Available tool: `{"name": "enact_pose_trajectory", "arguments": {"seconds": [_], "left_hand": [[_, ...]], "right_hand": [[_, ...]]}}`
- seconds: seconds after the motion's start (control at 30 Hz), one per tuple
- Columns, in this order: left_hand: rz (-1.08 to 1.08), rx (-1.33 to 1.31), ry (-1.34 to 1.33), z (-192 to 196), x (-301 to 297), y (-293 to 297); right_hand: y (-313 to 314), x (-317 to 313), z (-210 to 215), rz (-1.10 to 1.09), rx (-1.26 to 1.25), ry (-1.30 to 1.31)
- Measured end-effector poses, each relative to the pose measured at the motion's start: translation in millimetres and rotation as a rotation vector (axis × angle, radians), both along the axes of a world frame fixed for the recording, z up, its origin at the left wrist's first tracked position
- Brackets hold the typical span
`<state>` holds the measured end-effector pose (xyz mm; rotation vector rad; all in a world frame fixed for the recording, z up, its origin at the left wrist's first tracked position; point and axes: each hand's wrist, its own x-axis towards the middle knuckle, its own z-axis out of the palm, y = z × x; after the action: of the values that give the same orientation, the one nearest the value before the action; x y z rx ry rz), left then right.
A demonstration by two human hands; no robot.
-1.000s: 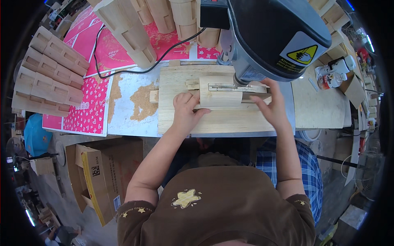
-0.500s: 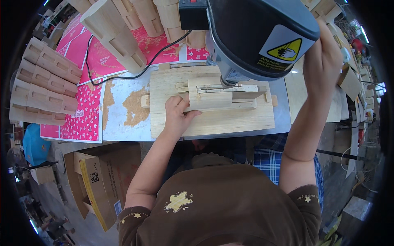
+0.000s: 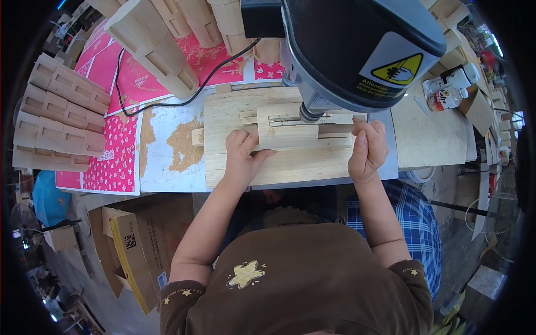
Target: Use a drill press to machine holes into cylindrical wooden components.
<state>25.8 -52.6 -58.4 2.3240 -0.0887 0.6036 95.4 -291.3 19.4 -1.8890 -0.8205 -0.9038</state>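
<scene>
A pale, rounded wooden block (image 3: pixel 287 138) lies in a slotted wooden jig on a flat wooden board (image 3: pixel 301 168). My left hand (image 3: pixel 241 159) grips the block's left end, with the thumb along its near side. Above the block hangs the dark head of a drill press (image 3: pixel 352 50); its chuck (image 3: pixel 310 113) sits just over the slotted strip. My right hand (image 3: pixel 368 151) is at the jig's right end, its fingers curled closed. What those fingers hold, if anything, is hidden.
Several wooden cylinders with cut recesses (image 3: pixel 61 123) stand at the left, others (image 3: pixel 159 50) at the back left. A black cable (image 3: pixel 162 105) crosses pink printed sheets (image 3: pixel 120 151). White bottles (image 3: pixel 446 92) stand at the right. A cardboard box (image 3: pixel 145 240) is below the table.
My right hand has come down from the right side of the drill press head to the jig's right end. My left hand stays on the block.
</scene>
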Motion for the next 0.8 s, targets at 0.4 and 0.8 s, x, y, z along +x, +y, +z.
{"name": "enact_pose_trajectory", "arguments": {"seconds": [0.4, 0.8], "left_hand": [[-0.119, 0.002, -0.13, -3, 20, -33], [-0.055, -0.024, -0.057, -6, 15, -31]], "right_hand": [[5, 106, 179, -0.065, -0.161, 0.252], [-6, -20, 80, -0.062, -0.056, 0.083]]}}
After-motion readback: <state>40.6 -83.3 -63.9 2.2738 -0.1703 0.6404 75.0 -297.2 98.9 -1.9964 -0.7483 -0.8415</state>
